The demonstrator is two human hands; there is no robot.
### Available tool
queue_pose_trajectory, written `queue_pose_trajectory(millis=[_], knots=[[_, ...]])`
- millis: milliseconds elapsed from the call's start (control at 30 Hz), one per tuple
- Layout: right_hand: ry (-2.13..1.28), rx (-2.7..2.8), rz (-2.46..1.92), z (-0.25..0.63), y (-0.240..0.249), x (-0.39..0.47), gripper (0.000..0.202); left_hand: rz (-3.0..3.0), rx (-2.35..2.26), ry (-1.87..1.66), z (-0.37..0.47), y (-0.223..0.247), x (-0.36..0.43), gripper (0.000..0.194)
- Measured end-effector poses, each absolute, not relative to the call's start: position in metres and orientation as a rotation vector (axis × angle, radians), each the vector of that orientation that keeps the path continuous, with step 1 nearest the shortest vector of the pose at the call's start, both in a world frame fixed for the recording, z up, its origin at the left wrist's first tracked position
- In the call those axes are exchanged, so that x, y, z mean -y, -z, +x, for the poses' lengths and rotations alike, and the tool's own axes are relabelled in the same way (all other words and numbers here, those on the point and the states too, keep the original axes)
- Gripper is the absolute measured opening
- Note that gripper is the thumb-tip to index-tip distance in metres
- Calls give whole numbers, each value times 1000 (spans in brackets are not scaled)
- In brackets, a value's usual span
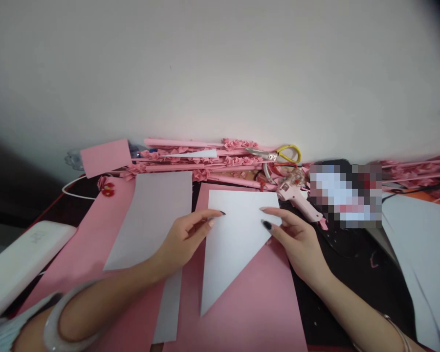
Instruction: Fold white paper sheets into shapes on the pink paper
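Note:
A white sheet of paper (234,244), folded to a slanted edge that runs down to a point at the lower left, lies over pink paper (256,303). My left hand (183,237) is at its left edge, with thumb and index finger apart over the sheet. From the other side, my right hand (300,239) reaches over the right edge, its thumb and index finger likewise parted on top. Whether the fingertips press on the paper cannot be told. The other fingers of both hands are largely hidden.
Pink paper-flower stems (183,168) lie along the wall, with yellow-handled scissors (275,154) on them. A pink glue gun (300,200) sits near a blurred-out patch (344,195). Grey-white sheets (157,215) lie left, beside a white box-shaped object (29,259). More white paper (425,249) is right.

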State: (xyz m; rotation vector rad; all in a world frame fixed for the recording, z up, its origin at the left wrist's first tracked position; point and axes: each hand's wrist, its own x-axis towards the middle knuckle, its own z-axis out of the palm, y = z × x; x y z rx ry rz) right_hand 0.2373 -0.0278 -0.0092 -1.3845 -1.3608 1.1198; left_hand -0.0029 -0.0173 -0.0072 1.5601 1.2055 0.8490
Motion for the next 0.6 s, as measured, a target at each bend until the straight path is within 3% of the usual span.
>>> queue_pose_trajectory(millis=[233, 467, 600], knots=[[-1240, 1314, -1324, 233, 4, 30, 52, 1449, -1284, -896, -4, 8, 16, 39], [-1317, 1234, -1282, 239, 13, 31, 42, 1412, -1234, -905, -6, 6, 13, 38], [-1270, 1330, -1338, 241, 11, 30, 28, 1519, -1296, -857, -7, 0, 15, 28]])
